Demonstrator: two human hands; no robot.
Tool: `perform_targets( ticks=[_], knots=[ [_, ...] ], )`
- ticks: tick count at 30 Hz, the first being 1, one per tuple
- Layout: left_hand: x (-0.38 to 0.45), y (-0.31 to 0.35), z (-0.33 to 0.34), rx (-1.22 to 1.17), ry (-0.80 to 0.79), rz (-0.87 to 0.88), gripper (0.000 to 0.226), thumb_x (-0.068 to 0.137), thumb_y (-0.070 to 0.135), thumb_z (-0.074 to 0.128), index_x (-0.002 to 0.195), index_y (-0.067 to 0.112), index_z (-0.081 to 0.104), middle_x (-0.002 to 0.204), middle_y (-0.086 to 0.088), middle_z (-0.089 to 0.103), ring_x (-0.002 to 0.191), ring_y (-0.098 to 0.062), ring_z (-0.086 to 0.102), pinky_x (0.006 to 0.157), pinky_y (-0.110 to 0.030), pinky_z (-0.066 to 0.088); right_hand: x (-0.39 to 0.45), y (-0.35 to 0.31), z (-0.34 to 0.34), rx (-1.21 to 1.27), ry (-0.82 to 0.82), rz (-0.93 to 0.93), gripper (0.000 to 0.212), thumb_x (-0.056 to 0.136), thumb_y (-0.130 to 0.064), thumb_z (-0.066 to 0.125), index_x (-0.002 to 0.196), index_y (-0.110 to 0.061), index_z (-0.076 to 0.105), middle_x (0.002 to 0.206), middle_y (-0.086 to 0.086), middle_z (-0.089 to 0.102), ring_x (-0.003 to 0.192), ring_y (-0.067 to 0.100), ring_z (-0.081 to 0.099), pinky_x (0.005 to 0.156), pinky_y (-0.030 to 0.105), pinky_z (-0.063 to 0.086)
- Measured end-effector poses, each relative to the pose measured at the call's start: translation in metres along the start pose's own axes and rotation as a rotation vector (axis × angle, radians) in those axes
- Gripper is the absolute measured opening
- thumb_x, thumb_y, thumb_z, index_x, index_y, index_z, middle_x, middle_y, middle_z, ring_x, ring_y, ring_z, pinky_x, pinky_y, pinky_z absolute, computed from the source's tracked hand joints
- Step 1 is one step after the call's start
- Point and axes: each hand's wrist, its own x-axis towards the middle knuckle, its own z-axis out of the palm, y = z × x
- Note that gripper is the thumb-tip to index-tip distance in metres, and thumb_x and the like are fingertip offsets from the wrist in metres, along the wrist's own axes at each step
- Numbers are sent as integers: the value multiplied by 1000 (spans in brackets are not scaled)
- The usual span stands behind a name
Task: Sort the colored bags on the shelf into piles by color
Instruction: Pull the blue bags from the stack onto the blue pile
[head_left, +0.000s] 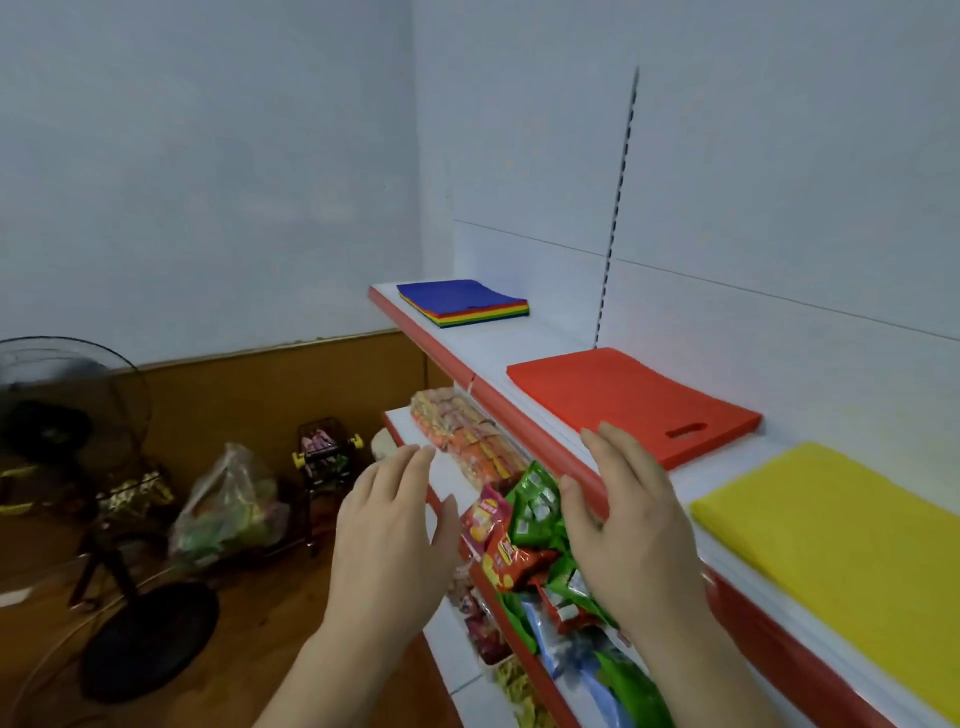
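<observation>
White shelving with a red front edge (524, 410) carried the bags: a flat red pile (623, 400) with a slot handle at mid-shelf, a yellow pile (841, 530) nearer, and a blue-topped mixed stack (462, 302) at the far end. Both hands, left (389, 530) and right (628, 514), hovered before the edge, fingers straight, holding nothing.

Snack packets (524, 540) below; fan (78, 415) and plastic bag (228, 504) on floor.

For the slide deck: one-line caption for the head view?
Both hands, left hand and right hand, open before the shelf: mixed stack, red pile, yellow pile.
</observation>
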Motion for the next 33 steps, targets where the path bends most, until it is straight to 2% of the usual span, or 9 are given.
perform_targets(
  ticks=[5, 7, 12, 20, 25, 29, 33],
  knots=[
    [60, -49, 15, 14, 36, -69, 54, 92, 43, 56, 142, 26, 44, 146, 7, 46, 137, -17, 38, 111, -35, 31, 67, -21, 64, 7, -73, -60, 56, 94, -49, 40, 143, -23, 44, 149, -4, 39, 138, 11, 34, 103, 20, 28],
    [86, -75, 21, 12, 53, -87, 52, 93, 42, 56, 141, 27, 45, 144, 8, 47, 136, -16, 39, 110, -34, 32, 93, -33, 95, 11, -93, -92, 54, 95, -46, 43, 144, -23, 43, 148, -5, 39, 138, 10, 33, 104, 19, 26],
    [160, -139, 37, 3, 52, -88, 56, 95, 46, 49, 147, 29, 37, 148, 11, 42, 139, -12, 33, 114, -33, 28, 154, -63, 173, -2, -110, -116, 51, 94, -40, 50, 142, -23, 44, 147, -2, 41, 136, 13, 36, 104, 24, 33],
    [301, -244, 55, 21, -6, -9, 57, 99, 50, 36, 152, 33, 23, 156, 13, 27, 144, -10, 20, 120, -32, 22, 253, -120, 292, -29, -81, -43, 52, 94, -39, 53, 143, -21, 45, 145, -3, 43, 135, 12, 36, 102, 22, 29],
    [381, -281, 86, 2, -18, 50, 57, 98, 50, 37, 151, 33, 25, 155, 13, 29, 144, -10, 22, 117, -28, 20, 306, -118, 348, -67, -69, 27, 57, 92, -49, 43, 142, -21, 45, 145, -2, 42, 135, 12, 35, 102, 22, 29],
    [449, -301, 129, -4, -49, 94, 58, 97, 51, 42, 150, 32, 30, 153, 12, 34, 142, -12, 27, 115, -29, 22, 352, -101, 395, -86, 19, 80, 48, 92, -35, 57, 137, -17, 52, 142, 2, 48, 133, 17, 41, 101, 24, 32],
    [521, -309, 174, -13, -61, 171, 56, 95, 48, 47, 147, 27, 38, 149, 8, 41, 139, -14, 34, 113, -30, 27, 403, -72, 436, -101, 84, 150, 49, 91, -32, 60, 137, -15, 53, 143, 3, 48, 135, 21, 39, 106, 32, 34]
  ],
)
